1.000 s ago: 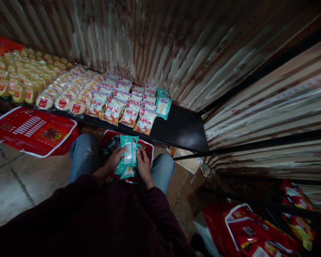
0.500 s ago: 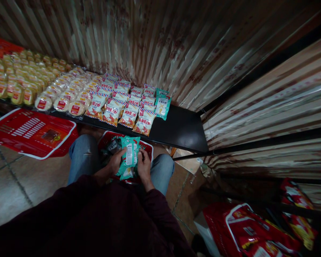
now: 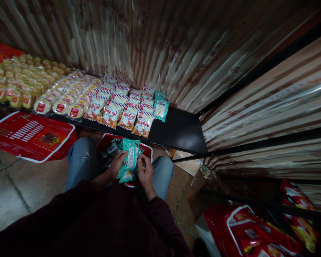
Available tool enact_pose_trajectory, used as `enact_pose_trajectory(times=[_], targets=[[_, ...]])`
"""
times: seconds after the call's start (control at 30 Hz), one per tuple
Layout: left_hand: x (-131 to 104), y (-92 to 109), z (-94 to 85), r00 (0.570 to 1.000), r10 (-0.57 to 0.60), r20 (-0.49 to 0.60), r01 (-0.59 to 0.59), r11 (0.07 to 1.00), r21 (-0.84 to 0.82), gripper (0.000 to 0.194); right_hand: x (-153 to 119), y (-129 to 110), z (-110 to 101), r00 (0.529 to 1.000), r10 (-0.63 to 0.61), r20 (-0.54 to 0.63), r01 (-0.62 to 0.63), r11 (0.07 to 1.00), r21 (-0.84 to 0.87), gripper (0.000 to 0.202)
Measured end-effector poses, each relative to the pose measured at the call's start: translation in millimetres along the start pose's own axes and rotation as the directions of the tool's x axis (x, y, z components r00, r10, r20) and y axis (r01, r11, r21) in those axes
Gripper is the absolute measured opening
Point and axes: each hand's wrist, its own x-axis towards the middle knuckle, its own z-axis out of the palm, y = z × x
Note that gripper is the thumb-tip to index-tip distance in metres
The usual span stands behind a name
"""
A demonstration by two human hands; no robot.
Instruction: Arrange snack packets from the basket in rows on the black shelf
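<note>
Above the red basket (image 3: 147, 151) between the knees, left hand (image 3: 115, 167) and right hand (image 3: 146, 174) clasp a stack of green packets (image 3: 130, 159), long axis pointing toward the shelf (image 3: 182, 132) edge, beyond which matching packets (image 3: 161, 106) lie.

Dim corner of corrugated metal walls (image 3: 155, 39), rust-stained. Low black shelf (image 3: 182, 130) along the wall. Tiled floor (image 3: 24, 185) below. Faint glare at right.
</note>
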Motion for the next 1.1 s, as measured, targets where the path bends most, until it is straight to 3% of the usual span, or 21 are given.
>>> enact_pose_trajectory(times=[0.13,0.37,0.53,0.7,0.97,1.1], targets=[[-10,8,3.5,0.992,0.057,0.116,-0.066,0.995,0.077,0.05,-5,2,-1,0.992,0.104,0.075,-0.11,0.991,0.077,0.034],[-13,6,0.6,0.992,0.081,0.1,-0.094,0.986,0.14,0.047,-12,2,-5,0.97,0.156,0.186,-0.192,0.963,0.192,0.041],[-13,4,-1.2,0.988,0.117,0.098,-0.134,0.972,0.191,0.047,-12,-2,-4,0.965,0.164,0.202,-0.205,0.958,0.201,0.045],[-12,-1,-2.1,0.975,0.172,0.138,-0.204,0.941,0.27,0.047,-13,-6,-4,0.933,0.169,0.316,-0.245,0.944,0.219,0.056],[-13,-12,-5.3,0.944,0.263,0.198,-0.326,0.819,0.471,0.049,-12,-5,-12,0.911,0.232,0.34,-0.294,0.945,0.143,0.082],[-19,-10,-2.6,0.911,0.303,0.279,-0.408,0.752,0.517,0.047,-10,-4,-15,0.918,0.238,0.317,-0.306,0.935,0.182,0.073]])
